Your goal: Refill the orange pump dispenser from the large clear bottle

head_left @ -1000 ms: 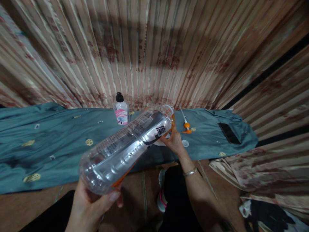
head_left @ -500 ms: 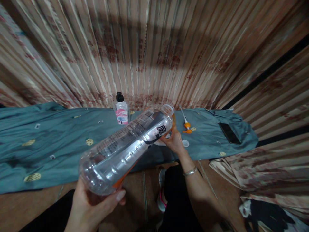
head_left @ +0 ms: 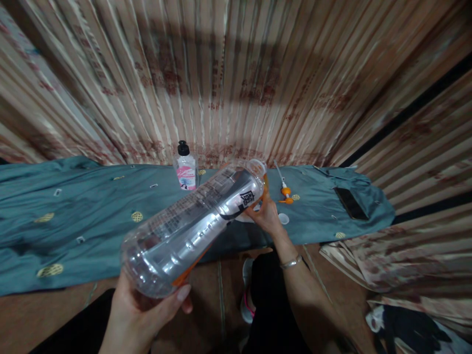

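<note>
A large clear plastic bottle (head_left: 191, 221) with dark printing and an orange patch lies tilted in the air, its uncapped mouth up and to the right. My left hand (head_left: 147, 305) is closed around its base. Near the mouth, my right hand (head_left: 267, 216) is closed on something mostly hidden behind the bottle; an orange edge (head_left: 266, 186) shows there. Close to that hand are a small white round cap (head_left: 283, 218) and an orange pump top (head_left: 286, 193) with its tube, both lying on the green cloth (head_left: 99, 216).
A clear bottle with a pink label and black cap (head_left: 186, 172) stands upright at the back, by the pleated curtain (head_left: 221, 73). On the right lies a black phone (head_left: 350, 203). Dark poles (head_left: 413, 108) cross the right side. Below, tiled floor (head_left: 210, 295) shows.
</note>
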`<state>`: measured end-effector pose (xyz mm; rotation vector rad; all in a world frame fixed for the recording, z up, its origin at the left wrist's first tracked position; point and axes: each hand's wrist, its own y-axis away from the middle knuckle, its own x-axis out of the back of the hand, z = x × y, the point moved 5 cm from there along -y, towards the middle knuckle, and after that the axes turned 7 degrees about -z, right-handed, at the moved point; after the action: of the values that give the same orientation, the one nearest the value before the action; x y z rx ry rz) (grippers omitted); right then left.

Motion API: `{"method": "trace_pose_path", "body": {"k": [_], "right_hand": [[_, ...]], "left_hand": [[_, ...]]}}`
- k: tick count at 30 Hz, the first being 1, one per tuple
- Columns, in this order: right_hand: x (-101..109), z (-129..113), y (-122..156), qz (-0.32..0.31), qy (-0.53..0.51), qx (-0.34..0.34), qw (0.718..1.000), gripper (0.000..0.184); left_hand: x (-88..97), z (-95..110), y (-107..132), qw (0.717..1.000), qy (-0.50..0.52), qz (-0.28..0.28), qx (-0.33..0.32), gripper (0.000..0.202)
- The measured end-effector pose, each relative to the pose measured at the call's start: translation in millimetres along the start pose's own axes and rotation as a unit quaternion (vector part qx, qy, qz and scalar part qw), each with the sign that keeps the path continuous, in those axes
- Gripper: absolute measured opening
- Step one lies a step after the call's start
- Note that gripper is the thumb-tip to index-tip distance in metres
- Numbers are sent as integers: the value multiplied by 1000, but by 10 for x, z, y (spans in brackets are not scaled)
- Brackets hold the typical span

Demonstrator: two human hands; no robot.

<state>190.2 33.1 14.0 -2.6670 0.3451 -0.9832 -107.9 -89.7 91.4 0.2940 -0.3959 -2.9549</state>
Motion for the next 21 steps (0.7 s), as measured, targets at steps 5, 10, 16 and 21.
{"method": "trace_pose_path", "body": {"k": [5, 10, 16, 21], "right_hand": [[-2, 9, -1, -10, -6, -8, 1000, 73], [5, -1, 0, -8, -2, 1, 1000, 73], [-2, 0, -1, -11, -8, 1, 1000, 71], [-5, 4, -3, -2, -2, 6, 1000, 71]], "left_hand": [[-3, 5, 1, 1000, -9, -15, 0, 106], [-19, 28, 14, 1000, 6, -3, 3, 105], [-1, -5, -2, 1000, 7, -11, 10, 96], [-6, -9, 8, 1000, 18, -14, 4, 95]]}}
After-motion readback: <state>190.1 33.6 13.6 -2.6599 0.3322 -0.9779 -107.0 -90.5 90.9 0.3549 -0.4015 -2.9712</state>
